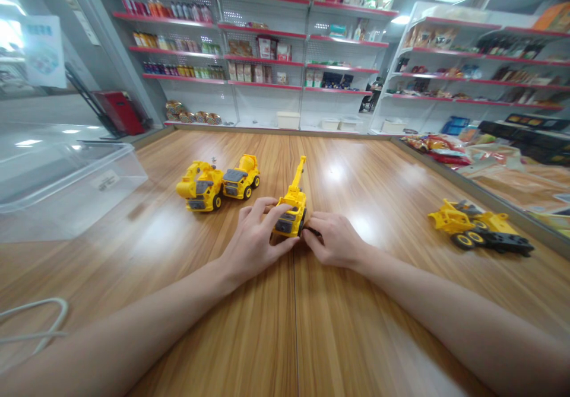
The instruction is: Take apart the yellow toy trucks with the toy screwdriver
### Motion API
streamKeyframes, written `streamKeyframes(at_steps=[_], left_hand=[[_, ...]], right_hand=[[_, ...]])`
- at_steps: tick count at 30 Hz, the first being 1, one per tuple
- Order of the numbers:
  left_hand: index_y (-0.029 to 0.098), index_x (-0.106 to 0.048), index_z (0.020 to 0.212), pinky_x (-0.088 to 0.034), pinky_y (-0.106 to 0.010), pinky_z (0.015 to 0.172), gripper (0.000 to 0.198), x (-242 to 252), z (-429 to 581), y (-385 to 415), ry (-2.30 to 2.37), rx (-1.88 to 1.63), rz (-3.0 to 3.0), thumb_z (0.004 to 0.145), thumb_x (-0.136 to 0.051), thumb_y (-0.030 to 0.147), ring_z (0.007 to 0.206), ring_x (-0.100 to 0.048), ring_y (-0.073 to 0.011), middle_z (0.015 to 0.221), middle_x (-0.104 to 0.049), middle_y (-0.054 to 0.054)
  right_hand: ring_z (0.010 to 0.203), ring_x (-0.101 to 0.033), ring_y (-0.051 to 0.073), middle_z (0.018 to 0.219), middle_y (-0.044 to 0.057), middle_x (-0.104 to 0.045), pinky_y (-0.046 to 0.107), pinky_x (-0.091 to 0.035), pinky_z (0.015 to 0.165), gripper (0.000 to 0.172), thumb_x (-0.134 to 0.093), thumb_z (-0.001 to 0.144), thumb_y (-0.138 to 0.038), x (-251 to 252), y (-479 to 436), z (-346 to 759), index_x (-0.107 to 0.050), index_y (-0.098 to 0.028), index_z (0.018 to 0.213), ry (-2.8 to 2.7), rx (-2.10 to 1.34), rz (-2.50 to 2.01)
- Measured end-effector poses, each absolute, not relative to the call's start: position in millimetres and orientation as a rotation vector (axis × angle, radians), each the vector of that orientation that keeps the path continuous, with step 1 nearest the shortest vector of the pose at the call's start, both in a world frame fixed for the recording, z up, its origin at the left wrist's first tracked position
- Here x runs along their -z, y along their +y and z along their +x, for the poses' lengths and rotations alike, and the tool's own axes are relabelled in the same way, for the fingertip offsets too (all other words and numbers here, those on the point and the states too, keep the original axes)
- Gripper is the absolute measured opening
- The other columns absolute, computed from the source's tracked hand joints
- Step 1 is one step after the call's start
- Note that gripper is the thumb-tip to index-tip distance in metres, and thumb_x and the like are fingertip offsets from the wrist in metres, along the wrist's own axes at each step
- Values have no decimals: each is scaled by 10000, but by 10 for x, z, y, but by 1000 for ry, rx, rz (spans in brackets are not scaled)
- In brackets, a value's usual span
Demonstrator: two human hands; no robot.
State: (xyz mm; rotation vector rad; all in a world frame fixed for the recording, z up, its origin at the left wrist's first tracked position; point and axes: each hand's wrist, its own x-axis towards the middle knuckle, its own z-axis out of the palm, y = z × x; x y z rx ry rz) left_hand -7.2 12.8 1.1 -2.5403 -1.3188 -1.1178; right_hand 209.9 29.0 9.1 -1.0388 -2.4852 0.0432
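A yellow toy crane truck (293,198) stands on the wooden table in front of me, its boom pointing away and up. My left hand (253,240) is closed around the truck's left side and front, with the thumb under the cab end. Close against the right side of the truck, my right hand (333,240) is pinched shut by a wheel. A small dark piece shows at its fingertips, too hidden to name. To the left stand a toy excavator truck (202,188) and a toy cement mixer truck (243,177), both yellow and grey.
Yellow and black toy vehicle parts (481,228) lie at the right. A clear plastic bin (66,189) sits at the left, with a white cable (57,320) nearer me. Packaged goods (499,165) border the table's right edge. Stocked shelves (262,29) rise behind.
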Motion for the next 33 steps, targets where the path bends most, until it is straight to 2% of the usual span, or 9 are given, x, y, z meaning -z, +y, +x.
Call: streamKeyframes(at_steps=[3,9,15,21,25,29,33], left_hand=[[230,-506,1266,-391,-415,980,500,-21,-69,122,-1304,1114,-2542,827,-681,393,1205,-519,-262,1252,-527,-123],[234,-516,1257,-389,-416,982,486,-17,-70,129,-1311,1134,-2529,823,-684,376,1203,-519,-261,1249,-530,-113],[238,-517,1254,-388,-421,979,499,-8,-61,130,-1308,1139,-2527,812,-695,383,1197,-525,-267,1246,-533,-115],[242,-521,1254,-392,-424,968,496,-18,-62,130,-1312,1158,-2521,808,-694,372,1194,-526,-275,1241,-540,-112],[238,-526,1246,-393,-424,962,474,-24,-62,126,-1310,1156,-2526,821,-680,379,1196,-526,-276,1243,-542,-115],[236,-522,1255,-384,-423,973,488,-25,-64,129,-1321,1148,-2522,819,-683,386,1186,-534,-267,1253,-536,-119],[239,-518,1258,-382,-421,974,494,-23,-64,131,-1327,1154,-2522,815,-684,383,1195,-530,-270,1253,-539,-117]], right_hand=[[681,-576,148,755,41,-623,260,-368,603,179,-474,897,-200,-88,292,2098,-564,-171,744,-2484,-24,-1025],[707,-568,154,811,41,-622,259,-375,611,34,-539,840,-194,-83,292,2098,-564,-172,844,-2434,-25,-1009],[700,-572,148,778,44,-615,259,-376,618,160,-484,899,-206,-79,297,2105,-557,-171,761,-2457,-60,-1006],[707,-564,153,805,38,-615,259,-377,611,24,-545,828,-191,-71,302,2099,-525,-181,818,-2407,-71,-1027],[732,-580,158,817,44,-621,262,-395,640,45,-533,856,-211,-77,299,2100,-548,-177,831,-2413,-115,-1030],[732,-580,151,806,50,-613,262,-395,649,166,-473,905,-199,-84,296,2102,-557,-173,764,-2445,-125,-1007],[713,-560,148,814,41,-602,260,-385,625,58,-519,861,-189,-81,298,2104,-548,-174,813,-2409,-105,-1027]])
